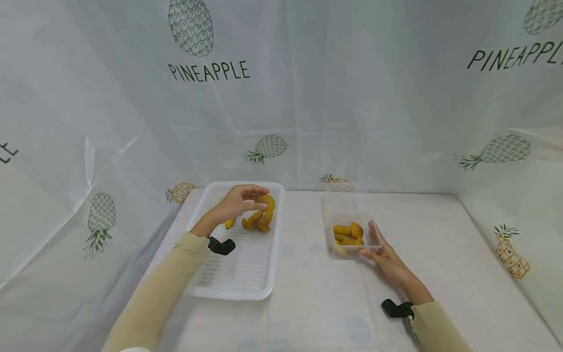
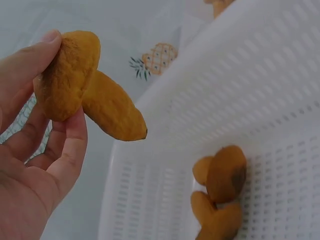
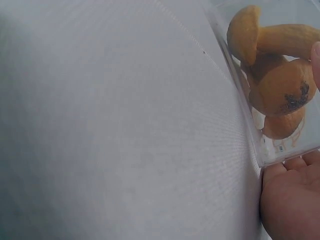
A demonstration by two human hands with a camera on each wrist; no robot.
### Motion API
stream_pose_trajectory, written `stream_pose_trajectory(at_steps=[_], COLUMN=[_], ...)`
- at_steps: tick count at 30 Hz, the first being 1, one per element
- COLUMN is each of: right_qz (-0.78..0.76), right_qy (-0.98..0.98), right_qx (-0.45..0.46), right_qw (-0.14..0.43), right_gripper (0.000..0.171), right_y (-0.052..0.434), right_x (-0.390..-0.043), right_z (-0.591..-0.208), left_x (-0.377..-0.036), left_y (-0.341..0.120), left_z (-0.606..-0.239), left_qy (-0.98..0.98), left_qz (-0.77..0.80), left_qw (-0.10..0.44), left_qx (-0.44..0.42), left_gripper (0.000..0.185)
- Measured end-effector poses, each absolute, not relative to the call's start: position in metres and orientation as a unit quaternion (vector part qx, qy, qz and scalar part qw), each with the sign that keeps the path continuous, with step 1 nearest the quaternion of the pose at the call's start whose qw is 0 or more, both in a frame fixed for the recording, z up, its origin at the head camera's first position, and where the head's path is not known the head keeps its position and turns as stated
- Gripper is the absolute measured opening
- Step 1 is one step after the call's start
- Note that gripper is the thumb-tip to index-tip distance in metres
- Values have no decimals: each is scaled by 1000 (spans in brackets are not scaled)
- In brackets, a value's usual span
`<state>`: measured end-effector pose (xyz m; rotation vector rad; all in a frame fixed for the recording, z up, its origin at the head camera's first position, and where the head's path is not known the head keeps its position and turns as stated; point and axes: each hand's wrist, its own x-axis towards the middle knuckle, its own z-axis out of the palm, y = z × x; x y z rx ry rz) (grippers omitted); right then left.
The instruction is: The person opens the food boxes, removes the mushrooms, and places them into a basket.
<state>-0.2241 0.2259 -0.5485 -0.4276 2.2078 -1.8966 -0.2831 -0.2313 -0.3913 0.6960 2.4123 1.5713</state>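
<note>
My left hand (image 1: 235, 203) pinches a yellow-brown mushroom (image 2: 70, 75) by its cap between thumb and fingers. Its thick stem points down and right in the left wrist view. Hand and mushroom are over the far part of a white perforated plastic basket (image 1: 233, 295). More mushrooms (image 2: 227, 175) lie on the basket floor below. On the right, my right hand (image 1: 389, 264) grips the near right corner of a clear plastic box (image 1: 345, 254), thumb at the front and fingers along the side. Several yellow-brown mushrooms (image 3: 282, 87) are piled inside the box, one with a dark patch on its cap.
The box's clear lid (image 1: 345, 201) stands raised at its back. A white cloth (image 1: 303, 303) with faint dots covers the table, and a pineapple-printed sheet (image 1: 378, 98) rises behind it. Basket and box stand apart, basket left, box right.
</note>
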Motion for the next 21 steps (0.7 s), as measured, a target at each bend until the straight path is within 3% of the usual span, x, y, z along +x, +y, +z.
stream_pose_trajectory(at_steps=[21], right_qz=[-649], right_qy=[739], right_qx=[-150], right_qw=[106], right_gripper=[95], right_y=[227], right_x=[-223], right_z=[-548], left_x=[-240], left_y=[-280], left_z=[-414], left_qy=[876], left_qz=[406], left_qw=[122], left_qx=[231], left_gripper=[40])
